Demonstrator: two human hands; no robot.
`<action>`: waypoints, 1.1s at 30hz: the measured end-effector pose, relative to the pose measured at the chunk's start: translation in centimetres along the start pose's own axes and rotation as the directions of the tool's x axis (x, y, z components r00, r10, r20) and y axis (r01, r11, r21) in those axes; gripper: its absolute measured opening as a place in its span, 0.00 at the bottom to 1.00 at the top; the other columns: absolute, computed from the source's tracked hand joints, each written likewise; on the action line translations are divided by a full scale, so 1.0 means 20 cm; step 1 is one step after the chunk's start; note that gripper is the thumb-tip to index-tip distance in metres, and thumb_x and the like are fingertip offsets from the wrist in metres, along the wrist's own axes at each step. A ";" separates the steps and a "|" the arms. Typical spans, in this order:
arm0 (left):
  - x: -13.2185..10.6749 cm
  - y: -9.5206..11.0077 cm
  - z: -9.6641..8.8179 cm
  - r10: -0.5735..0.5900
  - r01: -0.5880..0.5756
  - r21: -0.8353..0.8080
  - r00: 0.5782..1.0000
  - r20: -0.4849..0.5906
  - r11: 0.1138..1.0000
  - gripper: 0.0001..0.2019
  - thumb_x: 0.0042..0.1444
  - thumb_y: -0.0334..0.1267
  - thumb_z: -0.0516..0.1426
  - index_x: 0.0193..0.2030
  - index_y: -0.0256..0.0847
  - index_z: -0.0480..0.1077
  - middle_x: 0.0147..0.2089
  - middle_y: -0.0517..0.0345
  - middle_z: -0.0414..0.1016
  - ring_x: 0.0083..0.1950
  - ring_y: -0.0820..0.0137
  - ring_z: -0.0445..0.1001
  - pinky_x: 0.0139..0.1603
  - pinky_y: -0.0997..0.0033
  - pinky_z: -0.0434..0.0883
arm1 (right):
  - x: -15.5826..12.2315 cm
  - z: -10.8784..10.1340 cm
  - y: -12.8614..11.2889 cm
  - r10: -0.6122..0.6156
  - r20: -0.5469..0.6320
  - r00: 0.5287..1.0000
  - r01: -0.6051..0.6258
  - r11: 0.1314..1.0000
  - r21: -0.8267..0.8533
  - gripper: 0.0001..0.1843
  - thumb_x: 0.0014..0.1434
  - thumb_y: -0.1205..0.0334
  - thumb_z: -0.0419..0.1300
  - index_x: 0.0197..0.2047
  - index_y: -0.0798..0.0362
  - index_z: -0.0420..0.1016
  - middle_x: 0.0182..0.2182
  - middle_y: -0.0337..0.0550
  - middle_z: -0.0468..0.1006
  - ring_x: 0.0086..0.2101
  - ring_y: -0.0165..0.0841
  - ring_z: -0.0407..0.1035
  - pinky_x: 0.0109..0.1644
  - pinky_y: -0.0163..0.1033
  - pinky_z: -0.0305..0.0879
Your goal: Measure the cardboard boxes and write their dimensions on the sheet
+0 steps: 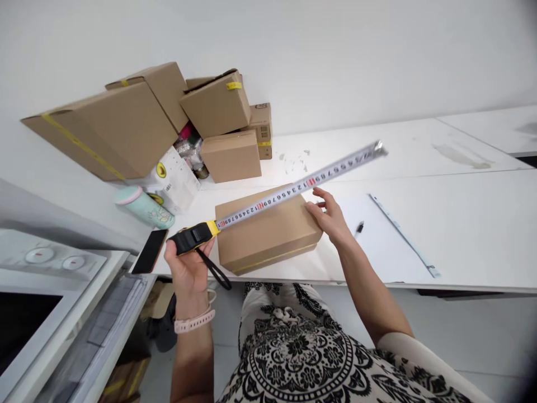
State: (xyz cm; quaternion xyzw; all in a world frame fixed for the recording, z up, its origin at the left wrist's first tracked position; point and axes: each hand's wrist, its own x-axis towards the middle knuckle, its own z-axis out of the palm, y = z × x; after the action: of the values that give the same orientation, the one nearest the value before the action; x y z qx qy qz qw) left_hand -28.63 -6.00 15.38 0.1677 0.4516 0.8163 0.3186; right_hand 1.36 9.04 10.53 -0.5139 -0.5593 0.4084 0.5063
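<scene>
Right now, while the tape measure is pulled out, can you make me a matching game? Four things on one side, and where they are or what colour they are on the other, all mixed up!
Things:
1. Tape measure
2. Bottle
3. Wristband
4. Right hand

Places and colours:
A. Pale pink
B. By one end of the box, fingers spread
C. Mint green
D. Held in the left hand

Right pairs:
1-D
2-C
3-A
4-B
</scene>
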 end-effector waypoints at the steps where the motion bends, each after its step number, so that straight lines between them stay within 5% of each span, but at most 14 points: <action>1: 0.01 0.01 -0.01 0.041 -0.040 0.025 0.999 -0.008 0.999 0.19 0.48 0.58 0.66 0.39 0.48 0.78 0.46 0.55 0.82 0.50 0.57 0.81 0.47 0.53 0.82 | 0.01 0.00 0.01 -0.007 -0.005 1.000 0.007 0.999 0.041 0.31 0.57 0.44 0.64 0.62 0.43 0.73 0.63 0.50 0.72 0.49 0.44 0.71 0.52 0.56 0.74; 7: 0.01 0.06 -0.08 0.198 -0.192 0.134 0.980 -0.035 0.972 0.15 0.49 0.52 0.66 0.40 0.48 0.75 0.44 0.61 0.79 0.53 0.63 0.78 0.53 0.58 0.80 | 0.02 -0.02 0.09 0.000 -0.213 0.977 0.036 0.986 0.162 0.25 0.58 0.55 0.57 0.60 0.42 0.74 0.59 0.46 0.75 0.52 0.41 0.72 0.54 0.54 0.75; 11: -0.01 0.08 -0.13 0.192 -0.176 0.174 0.978 -0.081 0.969 0.15 0.49 0.51 0.65 0.39 0.46 0.75 0.44 0.61 0.79 0.50 0.63 0.78 0.49 0.60 0.80 | 0.01 -0.06 0.06 -0.091 -0.203 0.975 0.118 0.985 0.126 0.26 0.62 0.54 0.55 0.63 0.38 0.73 0.65 0.43 0.73 0.59 0.43 0.70 0.63 0.58 0.69; 17: -0.03 0.08 -0.20 0.145 -0.106 0.213 0.973 -0.180 0.971 0.15 0.46 0.48 0.68 0.39 0.47 0.75 0.41 0.65 0.77 0.44 0.68 0.76 0.40 0.67 0.78 | -0.01 -0.04 -0.03 -0.179 0.034 0.983 0.177 0.983 0.041 0.28 0.66 0.37 0.57 0.62 0.41 0.78 0.67 0.45 0.73 0.69 0.46 0.61 0.76 0.60 0.51; 22: 0.00 0.12 -0.23 0.116 -0.065 0.221 0.967 -0.225 0.973 0.16 0.44 0.49 0.69 0.37 0.46 0.74 0.42 0.64 0.79 0.44 0.67 0.77 0.41 0.64 0.78 | -0.02 -0.01 -0.06 -0.181 0.298 0.937 0.189 0.982 0.001 0.32 0.67 0.31 0.53 0.63 0.40 0.78 0.68 0.43 0.71 0.71 0.45 0.58 0.79 0.58 0.47; 27: 0.06 0.17 -0.28 0.121 -0.058 0.234 0.956 -0.266 0.971 0.18 0.42 0.49 0.68 0.36 0.45 0.71 0.38 0.65 0.77 0.41 0.66 0.77 0.41 0.62 0.79 | -0.01 -0.01 -0.07 -0.229 0.491 0.840 0.301 0.951 -0.071 0.43 0.65 0.34 0.59 0.77 0.35 0.55 0.77 0.36 0.54 0.76 0.48 0.46 0.81 0.59 0.40; 33: 0.09 0.20 -0.33 0.090 -0.020 0.216 0.943 -0.320 0.976 0.17 0.45 0.46 0.66 0.38 0.42 0.69 0.36 0.63 0.75 0.40 0.67 0.75 0.47 0.56 0.79 | -0.02 -0.01 -0.09 -0.175 0.639 0.749 0.328 0.936 -0.128 0.55 0.63 0.37 0.61 0.81 0.36 0.32 0.80 0.33 0.35 0.77 0.50 0.35 0.81 0.60 0.37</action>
State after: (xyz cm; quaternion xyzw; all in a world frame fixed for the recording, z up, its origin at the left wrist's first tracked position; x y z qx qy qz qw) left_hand -35.03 -10.50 15.15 0.0747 0.5770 0.7893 0.1965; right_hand 1.15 8.40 12.30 -0.3265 -0.8018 0.4134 0.2822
